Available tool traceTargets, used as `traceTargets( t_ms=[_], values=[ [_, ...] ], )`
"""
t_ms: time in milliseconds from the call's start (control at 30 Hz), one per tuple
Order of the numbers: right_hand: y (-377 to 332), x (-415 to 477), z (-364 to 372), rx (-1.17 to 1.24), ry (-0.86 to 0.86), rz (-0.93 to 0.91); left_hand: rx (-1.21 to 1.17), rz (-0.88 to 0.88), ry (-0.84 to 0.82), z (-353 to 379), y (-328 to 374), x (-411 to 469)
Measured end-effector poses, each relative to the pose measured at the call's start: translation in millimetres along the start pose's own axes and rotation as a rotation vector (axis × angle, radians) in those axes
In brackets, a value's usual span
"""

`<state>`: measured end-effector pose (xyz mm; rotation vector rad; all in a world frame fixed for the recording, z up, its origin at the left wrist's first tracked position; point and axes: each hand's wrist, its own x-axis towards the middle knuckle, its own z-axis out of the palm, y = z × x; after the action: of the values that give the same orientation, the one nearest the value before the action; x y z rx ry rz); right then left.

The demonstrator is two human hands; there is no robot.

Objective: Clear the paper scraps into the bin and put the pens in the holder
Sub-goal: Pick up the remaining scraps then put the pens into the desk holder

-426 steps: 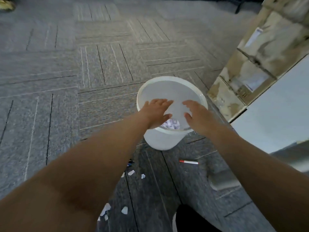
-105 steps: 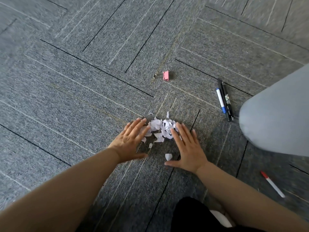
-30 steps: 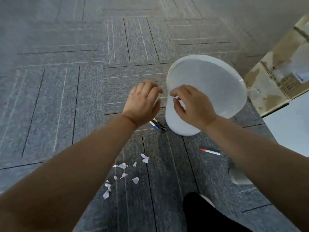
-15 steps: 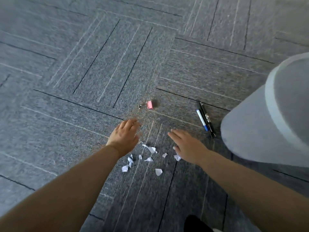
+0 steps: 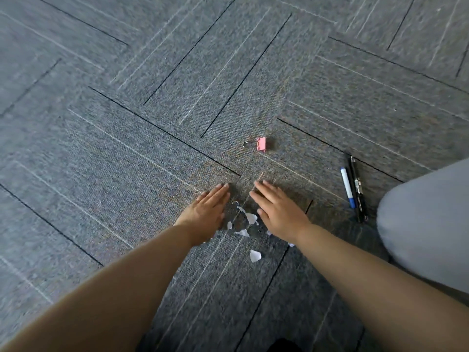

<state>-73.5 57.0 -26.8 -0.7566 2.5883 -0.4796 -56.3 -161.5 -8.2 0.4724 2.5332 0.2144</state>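
Several white paper scraps lie on the grey carpet between my two hands, with one larger scrap a little nearer to me. My left hand rests flat on the carpet to the left of the scraps, fingers together and holding nothing. My right hand lies flat to their right, covering some scraps. A blue-capped white pen and a black pen lie side by side to the right. The white bin's side fills the right edge.
A pink binder clip lies on the carpet beyond my fingertips. Grey carpet tiles stretch away to the left and far side. A dark shoe tip shows at the bottom edge.
Both hands have come down flat on the carpet on either side of the scraps and moved closer together. The view has shifted left, so less of the bin shows.
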Motion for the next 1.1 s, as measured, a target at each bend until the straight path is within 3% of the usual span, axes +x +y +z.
traceTargets(
  t_ms=[267,400,533,667,733,833,900,967,1033,1100],
  values=[
    [-39,-21,17,0.087,-0.024,-0.199,-0.027,0.023,0.070,17,-3,-47],
    [-39,-18,17,0.061,0.064,-0.110,0.079,-0.003,0.084,21,-11,-55],
    [-45,2,13,0.006,-0.059,-0.002,0.081,-0.019,0.108,22,-9,-61],
    [-61,5,8,0.051,-0.119,-0.009,0.010,-0.046,0.134,20,-4,-63],
    [-65,-8,10,0.093,-0.082,-0.086,0.003,-0.042,0.131,21,-4,-63],
    [-55,-28,13,0.086,0.146,-0.149,-0.022,-0.068,0.082,25,-5,-60],
    [-39,-37,16,0.038,0.299,0.001,0.013,-0.082,0.067,27,-5,-56],
    [-24,-50,22,0.032,0.380,0.266,0.035,-0.117,0.102,27,-4,-52],
    [-17,-66,33,0.067,0.353,0.472,0.047,-0.162,0.148,26,-4,-49],
    [-22,-79,46,0.076,0.239,0.501,0.077,-0.155,0.189,27,-3,-47]
  ],
)
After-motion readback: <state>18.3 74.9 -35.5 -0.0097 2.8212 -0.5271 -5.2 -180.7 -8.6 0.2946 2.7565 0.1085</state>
